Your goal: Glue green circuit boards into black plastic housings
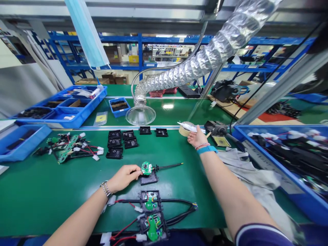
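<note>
- Left hand [124, 178]: fingers curled, gripping a small round green circuit board [146, 168] with a black cable [169, 166], just above a black plastic box [148, 178] on the green bench [51, 201].
- Right hand [197, 137]: palm up, a roll of tape [185, 131] and white tube [188, 125] at its fingers; grip unclear.
- Nearby: two wired boxes [152, 227], close to the body.

The circuit board [147, 168] looks glossy, its housing [148, 179] matt black plastic, the surface [64, 194] smooth green, the duct [194, 68] crinkled metal foil.
</note>
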`<state>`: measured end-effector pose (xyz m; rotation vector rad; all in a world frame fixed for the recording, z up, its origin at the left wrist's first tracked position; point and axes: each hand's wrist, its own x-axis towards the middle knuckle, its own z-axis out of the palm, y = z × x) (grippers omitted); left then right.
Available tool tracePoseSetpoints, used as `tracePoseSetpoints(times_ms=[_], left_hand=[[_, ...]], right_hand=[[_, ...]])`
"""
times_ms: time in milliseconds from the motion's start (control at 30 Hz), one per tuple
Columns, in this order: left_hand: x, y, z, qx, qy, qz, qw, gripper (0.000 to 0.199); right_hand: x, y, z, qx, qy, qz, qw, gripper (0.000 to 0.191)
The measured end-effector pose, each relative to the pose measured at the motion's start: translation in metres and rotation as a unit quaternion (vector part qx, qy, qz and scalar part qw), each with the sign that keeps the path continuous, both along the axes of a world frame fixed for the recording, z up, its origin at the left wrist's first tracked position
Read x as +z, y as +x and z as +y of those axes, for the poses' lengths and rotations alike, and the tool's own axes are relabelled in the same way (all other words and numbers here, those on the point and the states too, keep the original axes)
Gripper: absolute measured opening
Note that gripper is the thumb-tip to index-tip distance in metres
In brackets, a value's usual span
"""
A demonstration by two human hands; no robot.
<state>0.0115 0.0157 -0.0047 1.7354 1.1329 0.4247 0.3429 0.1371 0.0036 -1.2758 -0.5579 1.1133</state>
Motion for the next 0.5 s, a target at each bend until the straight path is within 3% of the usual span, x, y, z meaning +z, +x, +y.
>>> tracePoseSetpoints(times_ms=[100,233,300,433,500], left_hand=[[-0.002,-0.001,0.000,0.005,-0.002,-0.005,1.000,0.030],[-0.006,-0.003,0.001,0.005,-0.007,-0.008,1.000,0.030],[-0.006,-0.004,0.001,0.005,-0.006,-0.008,1.000,0.030],[-0.004,-0.005,0.001,0.002,-0.004,-0.018,1.000,0.030],[-0.003,-0.005,0.000,0.003,-0.003,-0.023,1.000,0.029]], right_hand=[[0.001,-0.002,0.002,-0.048,0.010,0.019,0.999,0.039],[0.015,-0.007,-0.021,-0.079,0.076,0.036,0.993,0.043],[0.026,-0.012,-0.040,-0.025,0.104,0.054,0.993,0.046],[0.040,-0.042,-0.082,0.203,0.090,0.076,0.972,0.044],[0.038,-0.062,-0.100,0.237,0.079,0.054,0.967,0.045]])
